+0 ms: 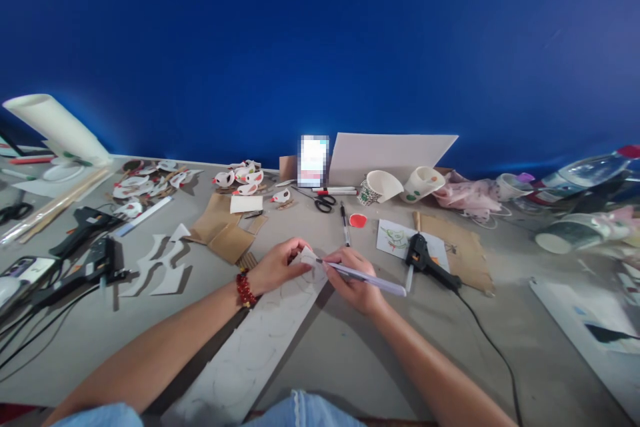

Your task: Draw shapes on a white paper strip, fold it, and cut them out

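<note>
A long white paper strip with faint curved pencil lines runs from the near edge up to both hands. My left hand, with a red bead bracelet at the wrist, pinches the strip's far end. In my right hand is a slim pale-purple craft knife, its tip touching the paper close to my left fingers. Just beyond the hands lie a black-and-clear pen and a red paper disc.
Two black glue guns lie at left beside wavy white cutouts. Another glue gun rests at right on a bird drawing and cardboard. Small paper birds, scissors, paper cups and a bottle stand farther back.
</note>
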The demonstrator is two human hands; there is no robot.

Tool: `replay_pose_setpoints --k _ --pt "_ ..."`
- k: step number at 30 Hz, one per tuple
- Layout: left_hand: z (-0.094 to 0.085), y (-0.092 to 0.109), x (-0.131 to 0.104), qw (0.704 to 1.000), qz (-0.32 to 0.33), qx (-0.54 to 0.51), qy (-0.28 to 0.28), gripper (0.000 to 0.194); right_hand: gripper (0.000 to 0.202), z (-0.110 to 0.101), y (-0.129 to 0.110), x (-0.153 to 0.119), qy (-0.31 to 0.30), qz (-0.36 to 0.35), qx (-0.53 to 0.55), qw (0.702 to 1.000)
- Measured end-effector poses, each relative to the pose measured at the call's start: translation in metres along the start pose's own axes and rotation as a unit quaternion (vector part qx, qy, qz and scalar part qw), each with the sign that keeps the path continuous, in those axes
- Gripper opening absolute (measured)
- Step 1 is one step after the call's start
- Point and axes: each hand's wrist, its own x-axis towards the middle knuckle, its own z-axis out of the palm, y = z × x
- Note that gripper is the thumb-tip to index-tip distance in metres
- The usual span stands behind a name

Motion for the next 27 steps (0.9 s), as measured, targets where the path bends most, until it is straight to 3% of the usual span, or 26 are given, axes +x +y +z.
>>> replay_pose_setpoints --k 27 --pt "-0.001 0.0007 0.0004 1.0 -0.006 0.017 0.012 0.039 0.009 0.0028 0.0025 -0.0007 0.003 -0.025 -0.003 1.0"
